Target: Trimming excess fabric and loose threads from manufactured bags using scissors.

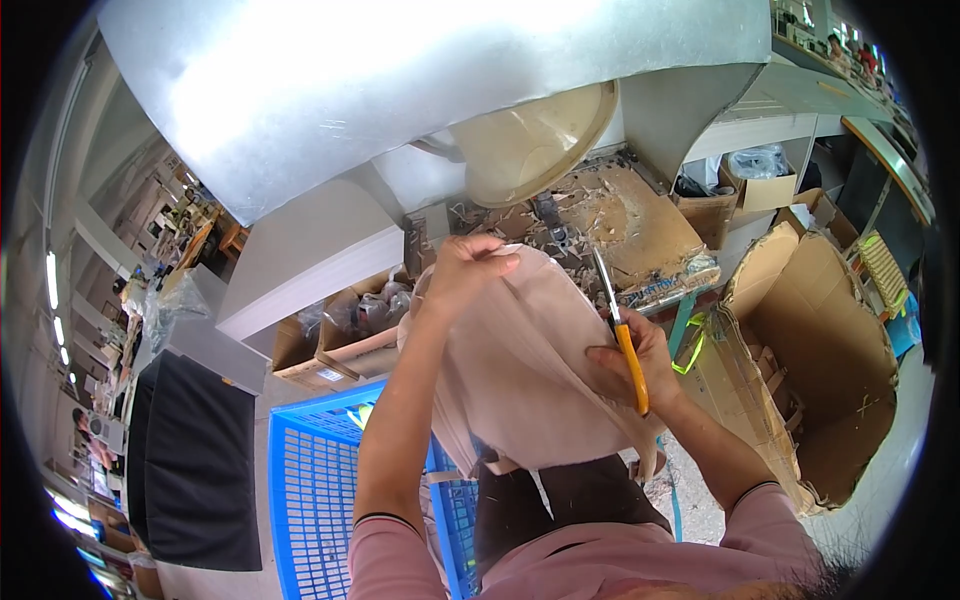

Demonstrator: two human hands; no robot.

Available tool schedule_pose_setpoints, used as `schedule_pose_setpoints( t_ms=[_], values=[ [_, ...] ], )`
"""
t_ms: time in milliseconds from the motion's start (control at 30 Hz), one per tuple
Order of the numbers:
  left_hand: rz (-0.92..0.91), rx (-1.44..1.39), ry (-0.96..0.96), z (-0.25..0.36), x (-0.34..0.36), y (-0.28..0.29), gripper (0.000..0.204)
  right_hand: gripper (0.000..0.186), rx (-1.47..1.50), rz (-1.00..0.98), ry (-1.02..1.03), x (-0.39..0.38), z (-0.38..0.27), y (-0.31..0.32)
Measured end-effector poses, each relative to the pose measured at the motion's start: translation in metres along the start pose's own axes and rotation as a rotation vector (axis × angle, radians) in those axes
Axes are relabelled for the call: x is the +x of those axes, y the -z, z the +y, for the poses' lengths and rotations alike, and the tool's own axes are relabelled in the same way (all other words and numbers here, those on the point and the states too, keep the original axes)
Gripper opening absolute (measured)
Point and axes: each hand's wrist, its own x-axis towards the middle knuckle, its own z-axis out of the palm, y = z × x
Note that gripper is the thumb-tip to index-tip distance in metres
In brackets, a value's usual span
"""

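Note:
A beige piece of fabric or soft sheet (pixel 500 350), folded and bag-like, hangs in front of my body. My left hand (pixel 465 275) is closed on its upper edge, thumb and fingers pinching it. My right hand (pixel 645 360) is closed round orange-handled scissors (pixel 630 355), seen edge-on with the narrow metal blades pointing up and away. The right thumb also presses against the right side of the beige piece. Some of the right fingers are hidden behind the handle and the fabric.
A blue plastic basket (pixel 310 490) stands low at the left. Scraps litter a worn board (pixel 640 215) ahead, beneath a large shiny metal hood (pixel 400 80). At the right stands a big open cardboard box (pixel 830 400); smaller boxes (pixel 350 340) hold wrapped items.

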Motion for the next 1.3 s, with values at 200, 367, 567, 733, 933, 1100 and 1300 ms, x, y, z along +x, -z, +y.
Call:
schedule_pose_setpoints(
  t_ms=[200,367,567,733,933,1100,1300],
  values=[
    [-0.046,-0.074,-0.016,0.009,-0.018,-0.003,0.015,0.044,0.042,-0.027,-0.084,-0.003,-0.005,0.008],
    [-0.007,0.152,-0.22,0.024,-0.047,-0.009,0.016,0.065,-0.711,-0.231,0.427,0.007,-0.035,0.021],
    [0.049,0.221,-0.387,0.018,-0.054,-0.006,0.016,0.061,-0.797,-0.262,0.485,0.011,-0.051,0.015],
    [0.047,0.186,-0.305,0.017,-0.057,-0.004,0.015,0.057,-0.769,-0.277,0.559,0.014,-0.045,0.013],
    [0.081,0.087,-0.209,0.014,-0.05,-0.002,0.016,0.05,-0.704,-0.195,0.621,0.014,-0.021,0.015],
    [0.03,-0.035,-0.14,0.005,-0.026,0.001,0.013,0.052,-0.309,-0.001,0.351,0.008,0.005,0.018],
    [-0.101,0.016,0.027,-0.006,0.016,-0.004,0.017,0.037,0.051,0.089,-0.078,0.004,0.005,0.007]
  ],
)
